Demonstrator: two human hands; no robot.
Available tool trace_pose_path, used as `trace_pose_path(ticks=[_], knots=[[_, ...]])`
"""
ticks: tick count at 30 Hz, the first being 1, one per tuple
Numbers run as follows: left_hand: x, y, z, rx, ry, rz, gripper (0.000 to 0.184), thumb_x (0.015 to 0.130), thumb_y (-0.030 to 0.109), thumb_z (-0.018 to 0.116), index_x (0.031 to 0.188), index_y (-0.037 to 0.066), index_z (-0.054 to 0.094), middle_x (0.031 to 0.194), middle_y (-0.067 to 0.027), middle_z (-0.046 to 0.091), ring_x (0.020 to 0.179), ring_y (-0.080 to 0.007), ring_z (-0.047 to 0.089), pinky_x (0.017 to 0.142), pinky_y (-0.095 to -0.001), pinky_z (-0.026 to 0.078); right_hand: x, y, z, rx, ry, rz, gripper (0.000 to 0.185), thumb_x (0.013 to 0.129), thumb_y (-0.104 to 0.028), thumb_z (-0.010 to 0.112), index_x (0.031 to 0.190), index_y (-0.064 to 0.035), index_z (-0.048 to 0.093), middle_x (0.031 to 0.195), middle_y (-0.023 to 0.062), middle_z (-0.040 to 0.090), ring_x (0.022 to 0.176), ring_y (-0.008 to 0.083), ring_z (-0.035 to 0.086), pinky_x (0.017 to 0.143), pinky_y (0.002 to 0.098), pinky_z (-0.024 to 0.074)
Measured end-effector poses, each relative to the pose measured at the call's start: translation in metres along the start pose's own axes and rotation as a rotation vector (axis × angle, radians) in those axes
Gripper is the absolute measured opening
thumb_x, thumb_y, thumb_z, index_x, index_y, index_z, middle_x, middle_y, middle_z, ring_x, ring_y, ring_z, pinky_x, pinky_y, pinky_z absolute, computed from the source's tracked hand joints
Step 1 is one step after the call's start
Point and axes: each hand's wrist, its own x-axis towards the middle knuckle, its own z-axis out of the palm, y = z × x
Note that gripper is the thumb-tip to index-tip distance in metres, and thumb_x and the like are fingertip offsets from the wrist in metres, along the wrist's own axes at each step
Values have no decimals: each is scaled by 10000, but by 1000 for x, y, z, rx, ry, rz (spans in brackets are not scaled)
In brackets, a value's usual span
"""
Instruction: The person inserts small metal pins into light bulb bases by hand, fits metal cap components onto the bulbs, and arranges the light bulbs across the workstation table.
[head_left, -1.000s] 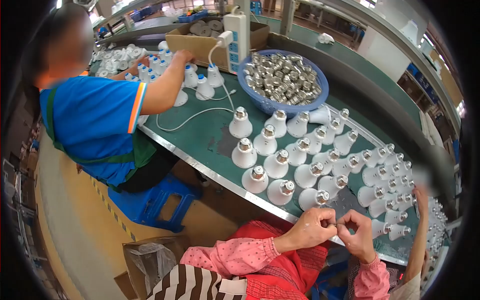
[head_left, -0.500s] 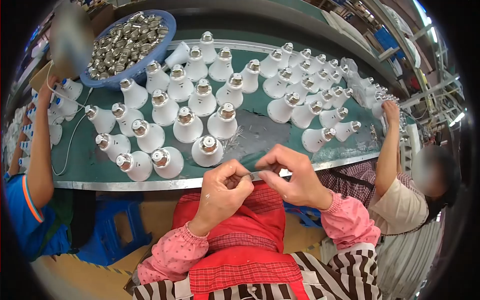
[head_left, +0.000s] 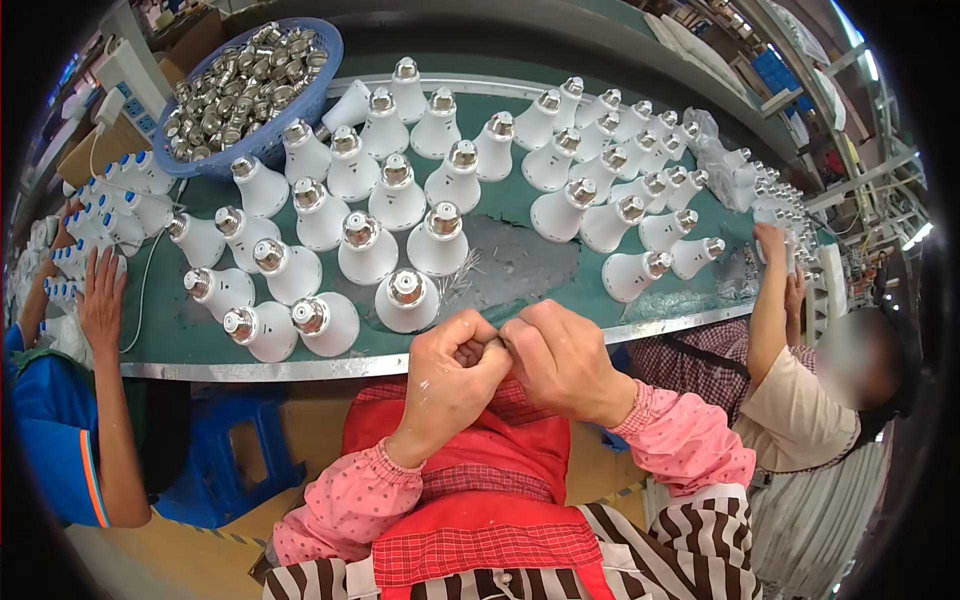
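Note:
In front of the table's edge, my left hand [head_left: 447,385] is closed, its thumb and forefinger pinched together. My right hand [head_left: 568,365] is closed too, its fingertips meeting those of the left. Whatever lies between them is hidden or too small to name. Nearest beyond my left hand stands a white light bulb [head_left: 408,303] with a silver screw cap pointing up. Many more such bulbs [head_left: 438,242] are spread over the green tabletop [head_left: 600,305]. Beside the nearest one lies a scatter of thin, pale, wire-like bits [head_left: 458,283].
A blue basket [head_left: 333,60] full of metal caps stands at the back left. At the left, a co-worker's hand [head_left: 101,300] is near bulbs with blue tips [head_left: 150,210]. To the right, another person's hand [head_left: 770,243] reaches among bulbs. A blue stool [head_left: 220,470] stands below the table.
My right hand has moved left and its fingers have closed against my left hand's fingertips. The co-worker at left has leaned back, with a hand now lower near the table's left end.

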Motion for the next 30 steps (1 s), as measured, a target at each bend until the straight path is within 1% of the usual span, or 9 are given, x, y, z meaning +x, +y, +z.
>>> trace_pose_path(ticks=[3,6,15,16,19,22,25,28,30], knots=[[3,3,-2,-80,-11,-30,116,917,-38,655,818,5,615,726,83,565,657,28,483,539,-188,363,-2,4,-3,172,9,120,234,822,70,709,1030,-7,635,892,116,606,677,258,623,586,369,515],[0,10,-10,-135,-27,-78,98,921,-29,652,832,4,629,733,80,574,661,26,487,543,-188,366,3,-7,-15,445,-9,382,213,843,89,711,1021,-7,645,899,113,624,678,237,637,586,341,512],[-3,5,-14,-175,-89,-70,78,920,-29,656,849,2,646,777,74,613,690,19,507,574,-191,407,5,-11,-10,439,29,329,201,835,115,720,975,-3,635,865,113,626,665,228,649,574,329,504],[-4,5,-12,-191,-77,-51,85,914,-23,665,837,3,642,768,69,612,690,19,507,574,-194,410,5,-11,-9,402,24,305,226,797,117,716,961,-7,621,845,111,612,662,249,643,564,356,506],[-5,7,-10,-122,-64,-31,95,910,-14,670,823,2,636,756,72,603,685,22,502,568,-194,401,10,-11,-8,126,8,82,260,751,103,715,959,-14,611,849,112,600,668,268,634,567,383,510],[-8,16,-9,72,-43,-66,62,897,-44,666,853,-7,642,810,45,624,743,10,524,624,-183,422,14,-14,-11,-83,-65,-27,271,723,79,710,949,-23,600,863,116,590,694,282,630,581,410,517],[-8,17,-12,79,-49,-74,54,912,-22,663,863,0,652,805,29,643,725,2,536,611,-190,427,10,-13,-12,26,-97,75,231,785,69,717,983,-7,624,891,126,597,734,259,645,628,384,531],[-9,13,-22,-130,-107,-124,55,941,33,653,897,4,672,805,-11,680,688,-22,566,601,-205,445,14,-18,-27,550,-162,474,175,878,31,731,1033,21,649,939,109,644,794,192,674,686,326,548],[-9,19,-29,-240,-135,-197,80,958,66,645,923,5,681,810,-38,697,681,-47,593,603,-216,461,14,-19,-33,802,-175,693,156,921,1,734,1055,32,659,973,93,670,834,147,675,724,287,549]])
